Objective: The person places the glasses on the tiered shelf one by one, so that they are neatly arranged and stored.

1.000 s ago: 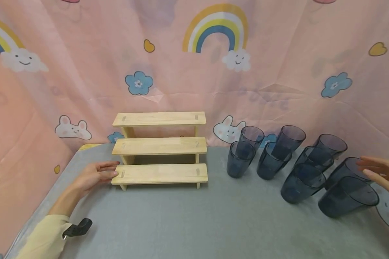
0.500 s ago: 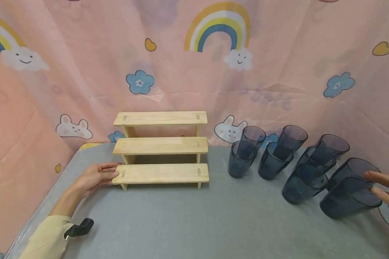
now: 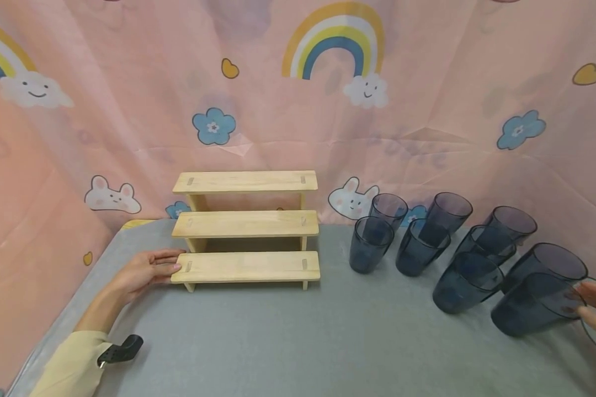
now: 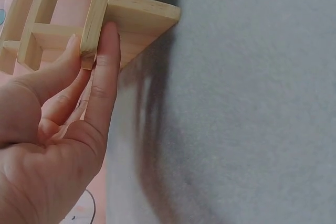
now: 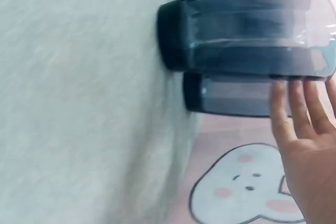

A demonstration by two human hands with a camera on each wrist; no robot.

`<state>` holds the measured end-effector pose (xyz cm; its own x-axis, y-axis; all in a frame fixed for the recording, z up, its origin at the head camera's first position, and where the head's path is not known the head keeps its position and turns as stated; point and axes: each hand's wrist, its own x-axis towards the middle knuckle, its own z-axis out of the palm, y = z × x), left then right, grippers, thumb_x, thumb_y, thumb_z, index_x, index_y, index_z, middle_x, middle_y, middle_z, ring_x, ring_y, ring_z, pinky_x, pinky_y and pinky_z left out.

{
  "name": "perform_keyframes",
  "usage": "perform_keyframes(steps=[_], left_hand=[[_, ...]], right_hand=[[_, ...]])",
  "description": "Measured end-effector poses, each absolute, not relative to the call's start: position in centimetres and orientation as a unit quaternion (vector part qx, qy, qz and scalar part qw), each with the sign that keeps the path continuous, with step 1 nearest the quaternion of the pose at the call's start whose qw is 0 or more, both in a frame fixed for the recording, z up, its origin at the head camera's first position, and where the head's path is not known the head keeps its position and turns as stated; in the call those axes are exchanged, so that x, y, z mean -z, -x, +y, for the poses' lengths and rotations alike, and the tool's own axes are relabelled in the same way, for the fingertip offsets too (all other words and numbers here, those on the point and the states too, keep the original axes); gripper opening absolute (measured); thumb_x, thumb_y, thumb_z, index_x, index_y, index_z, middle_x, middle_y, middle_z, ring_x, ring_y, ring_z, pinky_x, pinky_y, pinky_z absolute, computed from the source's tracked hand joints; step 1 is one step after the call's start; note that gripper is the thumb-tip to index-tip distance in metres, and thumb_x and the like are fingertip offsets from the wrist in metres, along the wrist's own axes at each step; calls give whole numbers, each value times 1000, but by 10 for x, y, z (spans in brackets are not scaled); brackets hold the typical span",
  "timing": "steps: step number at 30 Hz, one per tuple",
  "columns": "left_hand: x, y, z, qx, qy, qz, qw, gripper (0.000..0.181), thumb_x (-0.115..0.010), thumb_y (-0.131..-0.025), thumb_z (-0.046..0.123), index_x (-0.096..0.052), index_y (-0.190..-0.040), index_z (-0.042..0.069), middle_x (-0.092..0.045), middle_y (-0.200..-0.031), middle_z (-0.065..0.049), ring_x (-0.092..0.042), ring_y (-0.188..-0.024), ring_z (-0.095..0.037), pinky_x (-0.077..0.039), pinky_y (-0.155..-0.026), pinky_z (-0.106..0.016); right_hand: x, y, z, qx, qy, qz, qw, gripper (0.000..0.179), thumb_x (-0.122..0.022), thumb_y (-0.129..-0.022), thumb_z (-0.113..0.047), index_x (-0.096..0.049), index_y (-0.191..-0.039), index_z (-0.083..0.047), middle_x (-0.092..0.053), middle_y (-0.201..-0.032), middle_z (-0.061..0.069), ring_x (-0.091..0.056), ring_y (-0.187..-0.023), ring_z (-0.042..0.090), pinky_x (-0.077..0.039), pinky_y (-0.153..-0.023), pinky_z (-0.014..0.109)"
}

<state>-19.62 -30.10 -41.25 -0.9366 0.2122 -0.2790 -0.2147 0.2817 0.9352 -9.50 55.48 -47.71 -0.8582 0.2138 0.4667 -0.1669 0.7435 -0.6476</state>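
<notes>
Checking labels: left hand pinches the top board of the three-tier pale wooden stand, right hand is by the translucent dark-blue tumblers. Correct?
Not the top one: the head view shows the left hand pinching the lowest board of the three-tier pale wooden stand. Right hand by the tumblers: correct.

A pink printed cloth [image 3: 427,94] fills the upper frame, with a rainbow [image 3: 334,25] at top centre. A grey tabletop [image 3: 288,342] spreads across the bottom.
</notes>
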Motion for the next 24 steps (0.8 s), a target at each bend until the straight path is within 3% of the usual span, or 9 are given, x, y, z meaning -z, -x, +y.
perform_keyframes(steps=[2, 6, 11, 12, 15, 18, 19, 24], left_hand=[[413, 196, -301, -601, -1, 779, 179, 68, -65, -96, 17, -31, -147, -12, -49, -139, -22, -65, -97, -7, -59, -83, -29], [413, 197, -302, -607, -5, 773, 182, 68, -65, -97, 16, -30, -147, -12, -52, -136, -18, -65, -97, -8, -59, -83, -30], [412, 197, -303, -615, -3, 767, 183, 68, -65, -96, 15, -29, -148, -12, -54, -133, -14, -65, -98, -8, -59, -83, -30], [412, 197, -303, -616, -3, 766, 184, 68, -64, -97, 15, -29, -148, -12, -54, -133, -14, -65, -98, -8, -59, -83, -31], [413, 198, -303, -618, -3, 764, 185, 68, -64, -97, 15, -29, -148, -11, -53, -133, -14, -65, -98, -8, -59, -84, -31], [413, 198, -304, -619, -4, 763, 185, 67, -63, -97, 16, -29, -148, -11, -53, -134, -14, -65, -99, -8, -59, -85, -31], [414, 198, -304, -621, -4, 762, 183, 67, -64, -97, 16, -29, -148, -11, -55, -132, -13, -65, -98, -8, -59, -84, -30], [417, 196, -302, -633, -2, 752, 184, 67, -64, -97, 14, -29, -147, -13, -62, -118, -2, -66, -96, -9, -59, -83, -30]], right_hand=[[472, 90, 539, -390, -10, -886, 251, 68, -54, -93, 14, -35, -152, -15, -42, -136, -24, -38, -121, -12, -27, -100, 0], [464, 82, 509, -421, 8, -881, 216, 85, -61, -87, 18, -28, -156, -20, -39, -137, -24, -37, -117, -13, -31, -91, -2], [470, 83, 498, -399, 96, -894, 181, 91, -71, -89, -4, -17, -156, -32, -33, -138, -24, -34, -109, -16, -33, -87, -3], [470, 84, 497, -400, 108, -894, 174, 92, -72, -89, -7, -15, -157, -32, -33, -143, -18, -36, -115, -12, -34, -89, -2], [475, 86, 500, -387, 129, -897, 168, 94, -74, -88, -12, -15, -156, -33, -34, -144, -13, -38, -112, -13, -39, -85, -1], [475, 87, 502, -404, 113, -889, 181, 94, -75, -85, -4, -19, -156, -28, -40, -141, -10, -45, -109, -12, -44, -80, 1], [474, 87, 502, -407, 104, -888, 189, 94, -76, -84, -1, -22, -156, -26, -42, -134, -15, -43, -102, -16, -46, -76, 0], [455, 80, 488, -418, 93, -880, 206, 91, -75, -82, 6, -29, -155, -23, -42, -124, -25, -44, -97, -18, -46, -74, 0]])
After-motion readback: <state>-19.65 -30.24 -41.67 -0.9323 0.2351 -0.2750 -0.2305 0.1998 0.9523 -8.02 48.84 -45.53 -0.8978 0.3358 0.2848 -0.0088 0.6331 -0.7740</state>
